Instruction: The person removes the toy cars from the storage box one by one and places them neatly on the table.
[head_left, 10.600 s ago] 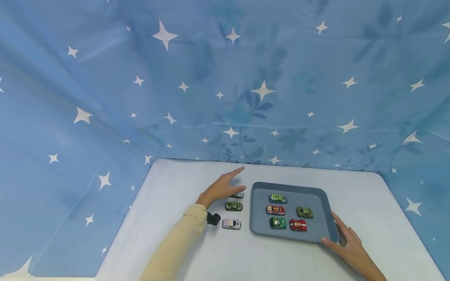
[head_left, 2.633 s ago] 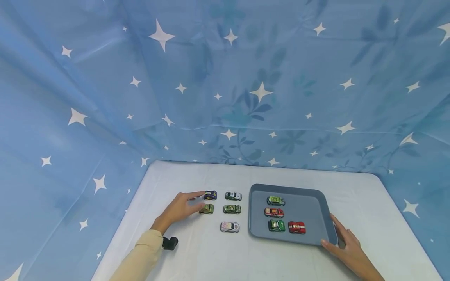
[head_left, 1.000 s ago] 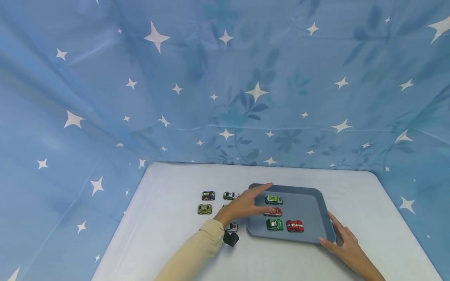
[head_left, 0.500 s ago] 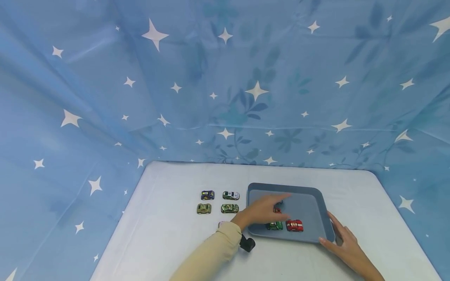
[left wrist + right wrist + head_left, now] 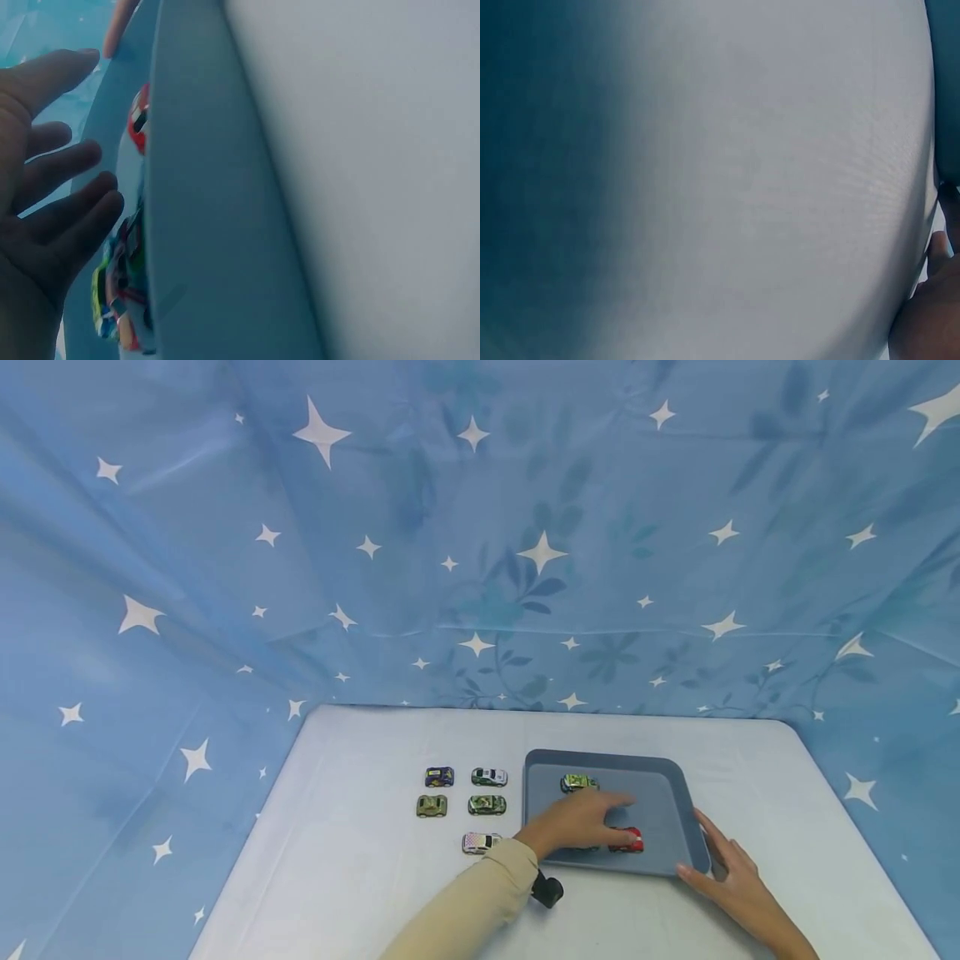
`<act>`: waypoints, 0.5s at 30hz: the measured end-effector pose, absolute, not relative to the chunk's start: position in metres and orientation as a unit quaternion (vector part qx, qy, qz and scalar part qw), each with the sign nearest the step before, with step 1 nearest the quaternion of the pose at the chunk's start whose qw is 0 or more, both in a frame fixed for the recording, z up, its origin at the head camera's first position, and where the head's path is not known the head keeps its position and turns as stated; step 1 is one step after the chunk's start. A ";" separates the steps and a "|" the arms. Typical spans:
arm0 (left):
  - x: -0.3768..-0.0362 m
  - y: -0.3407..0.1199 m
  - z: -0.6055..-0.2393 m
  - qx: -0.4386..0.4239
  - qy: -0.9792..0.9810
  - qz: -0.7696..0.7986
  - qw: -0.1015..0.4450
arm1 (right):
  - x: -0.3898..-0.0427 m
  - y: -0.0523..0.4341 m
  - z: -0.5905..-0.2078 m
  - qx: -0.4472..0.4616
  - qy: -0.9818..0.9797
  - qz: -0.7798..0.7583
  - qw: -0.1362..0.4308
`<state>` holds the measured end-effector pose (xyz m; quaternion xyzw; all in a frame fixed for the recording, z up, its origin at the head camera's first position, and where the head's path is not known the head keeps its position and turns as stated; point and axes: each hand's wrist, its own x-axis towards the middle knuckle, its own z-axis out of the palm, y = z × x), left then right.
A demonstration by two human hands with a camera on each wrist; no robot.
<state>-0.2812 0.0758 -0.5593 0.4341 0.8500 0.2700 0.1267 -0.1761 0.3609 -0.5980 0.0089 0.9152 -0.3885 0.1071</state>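
Observation:
My left hand [image 5: 581, 820] reaches over the grey-blue tray [image 5: 652, 787], thumb and forefinger spread, fingertips right at a red toy car [image 5: 630, 841]. In the left wrist view the fingers of the left hand [image 5: 45, 172] are parted beyond the tray wall [image 5: 210, 180], with the red car [image 5: 139, 120] just past them. A lime-green toy car [image 5: 579, 782] sits at the back of the tray; other cars there are mostly hidden under the hand. My right hand [image 5: 738, 883] grips the tray's front right corner, thumb at the front rim and fingers along the side.
Left of the tray, on the white table [image 5: 345, 860], stand a purple car [image 5: 439, 777], an olive car [image 5: 431, 806], a white-and-green car [image 5: 489, 777], a green camouflage car [image 5: 487, 805] and a white dotted car [image 5: 478, 842]. A blue starry cloth [image 5: 480, 568] hangs behind.
The olive car has gone from the tray to the table beside the purple car. Since then my left hand has swung right, over the tray, to the red car. My right hand keeps its hold.

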 end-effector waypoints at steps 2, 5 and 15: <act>-0.281 0.080 -0.561 0.436 0.853 0.258 0.124 | -0.176 0.361 -0.598 0.004 0.917 -0.386 0.100; -0.279 0.085 -0.563 0.442 0.858 0.232 0.120 | -0.175 0.360 -0.598 0.002 0.919 -0.383 0.090; -0.275 0.092 -0.560 0.460 0.863 0.183 0.101 | -0.176 0.359 -0.596 0.016 0.918 -0.381 0.105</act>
